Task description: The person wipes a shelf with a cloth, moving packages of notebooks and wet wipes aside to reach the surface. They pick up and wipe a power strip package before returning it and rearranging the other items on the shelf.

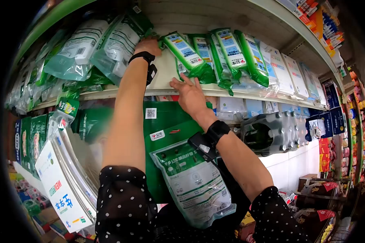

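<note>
Shop shelf point(164, 77) bears green packets point(231, 52) beside left hand point(148, 45) and right hand point(190, 94)

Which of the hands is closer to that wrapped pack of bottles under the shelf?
Right. The right hand rests on the shelf edge, up-left of the bottles. The left hand is higher and farther left, deep on the shelf.

Wrapped bottle pack point(271, 133), clear pouch point(194, 184)
</note>
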Demonstrator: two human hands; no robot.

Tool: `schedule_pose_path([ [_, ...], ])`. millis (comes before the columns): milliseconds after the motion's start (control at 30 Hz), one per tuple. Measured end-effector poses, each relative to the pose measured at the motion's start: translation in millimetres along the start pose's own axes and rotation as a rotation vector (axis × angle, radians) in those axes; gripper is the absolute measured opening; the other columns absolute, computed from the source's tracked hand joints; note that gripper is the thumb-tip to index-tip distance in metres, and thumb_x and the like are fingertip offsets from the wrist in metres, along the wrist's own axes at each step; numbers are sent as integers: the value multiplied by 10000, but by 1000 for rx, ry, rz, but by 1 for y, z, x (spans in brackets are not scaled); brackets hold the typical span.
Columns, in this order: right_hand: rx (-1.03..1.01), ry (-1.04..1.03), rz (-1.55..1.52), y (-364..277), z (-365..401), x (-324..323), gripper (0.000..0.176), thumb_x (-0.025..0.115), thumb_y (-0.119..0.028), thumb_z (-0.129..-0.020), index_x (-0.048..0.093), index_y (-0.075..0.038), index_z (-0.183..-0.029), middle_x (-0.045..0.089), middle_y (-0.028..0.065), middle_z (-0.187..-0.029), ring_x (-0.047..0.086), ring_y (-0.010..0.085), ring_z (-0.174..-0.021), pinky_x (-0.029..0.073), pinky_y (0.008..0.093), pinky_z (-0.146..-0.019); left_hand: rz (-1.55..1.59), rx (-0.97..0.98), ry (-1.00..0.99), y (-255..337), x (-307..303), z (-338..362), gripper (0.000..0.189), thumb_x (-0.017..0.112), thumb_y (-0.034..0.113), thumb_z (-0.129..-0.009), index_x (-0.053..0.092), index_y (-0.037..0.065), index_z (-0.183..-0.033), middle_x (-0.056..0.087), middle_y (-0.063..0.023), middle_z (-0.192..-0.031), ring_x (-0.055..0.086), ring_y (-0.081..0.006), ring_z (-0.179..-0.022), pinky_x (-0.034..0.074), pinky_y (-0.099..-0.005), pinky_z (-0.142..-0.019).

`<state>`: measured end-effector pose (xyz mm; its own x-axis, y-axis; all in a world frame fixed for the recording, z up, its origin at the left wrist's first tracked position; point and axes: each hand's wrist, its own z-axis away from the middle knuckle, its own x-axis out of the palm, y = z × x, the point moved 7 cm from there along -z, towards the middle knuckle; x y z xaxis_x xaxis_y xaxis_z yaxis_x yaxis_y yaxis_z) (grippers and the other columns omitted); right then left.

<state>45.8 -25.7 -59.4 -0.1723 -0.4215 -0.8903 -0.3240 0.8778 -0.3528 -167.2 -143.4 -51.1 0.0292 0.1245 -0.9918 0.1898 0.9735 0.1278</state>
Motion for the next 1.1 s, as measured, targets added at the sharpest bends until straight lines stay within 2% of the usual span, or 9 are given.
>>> schedule_pose_path([
  [167, 48, -74, 24, -2, -1, -2, 430, 543, 3, -775, 598, -155, -1170, 518, 1, -1330, 351, 233, -1330, 229, 512, -1098, -218, -175, -67, 9, 4, -11, 552, 581, 325, -804, 514, 45, -1275, 455, -158, -1358, 400, -332, -1278, 387, -416, -990],
  [200, 50, -69, 32, -1, -2, -3, 427, 544, -1, -776, 601, -159, -1169, 518, -3, -1329, 350, 231, -1330, 227, 514, -1099, -288, -142, -45, 14, -3, -4, 452, 584, 331, -800, 613, 73, -1170, 558, -122, -1261, 499, -274, -1203, 448, -363, -907],
  [333, 60, -58, 25, 0, -1, 0, 417, 539, -15, -781, 610, -166, -1164, 520, -16, -1326, 350, 218, -1330, 219, 521, -1101, -278, -151, -34, 20, -24, 35, 334, 610, 318, -779, 687, 131, -1046, 663, -31, -1093, 636, -154, -1002, 503, -274, -788],
  [367, 63, -61, 18, 1, 0, 0, 415, 535, -17, -783, 612, -166, -1163, 521, -19, -1325, 351, 214, -1330, 217, 523, -1102, -251, -123, 3, 18, -21, 37, 351, 615, 313, -776, 679, 124, -1065, 652, -44, -1121, 631, -171, -1018, 518, -288, -767],
  [433, 74, -57, 0, 0, 0, -1, 428, 512, -2, -777, 619, -162, -1159, 522, -22, -1323, 350, 198, -1330, 213, 515, -1107, -290, -105, -129, 14, -13, 48, 355, 612, 308, -779, 676, 120, -1073, 648, -44, -1130, 629, -181, -1025, 526, -306, -774],
  [600, 82, -67, 20, 3, 0, 2, 456, 491, 13, -776, 620, -180, -1168, 524, -30, -1321, 340, 191, -1336, 202, 499, -1115, -351, 68, -70, -4, 13, 68, 369, 608, 285, -759, 666, 95, -1069, 630, -102, -1140, 598, -248, -1080, 506, -333, -852],
  [900, 103, -111, 31, 1, 2, -1, 465, 486, 9, -794, 609, -198, -1192, 507, -35, -1340, 322, 181, -1346, 191, 484, -1123, -317, 34, -233, -8, -24, 129, 382, 607, 279, -722, 681, 44, -1014, 641, -182, -1085, 622, -284, -1029, 509, -339, -859],
  [1033, 85, -80, 1, 6, 2, 3, 465, 488, 13, -789, 609, -189, -1191, 505, -22, -1342, 329, 190, -1342, 194, 493, -1121, -205, 17, -322, -33, -41, 134, 393, 577, 326, -702, 684, 36, -944, 636, -221, -1057, 621, -343, -957, 481, -402, -845],
  [1100, 59, -42, 15, 11, 0, 5, 432, 543, -23, -786, 610, -190, -1179, 514, -14, -1334, 333, 195, -1341, 184, 511, -1118, -140, -28, -568, -33, -78, 160, 450, 584, 379, -696, 671, 28, -964, 630, -211, -1075, 604, -302, -969, 462, -394, -827],
])
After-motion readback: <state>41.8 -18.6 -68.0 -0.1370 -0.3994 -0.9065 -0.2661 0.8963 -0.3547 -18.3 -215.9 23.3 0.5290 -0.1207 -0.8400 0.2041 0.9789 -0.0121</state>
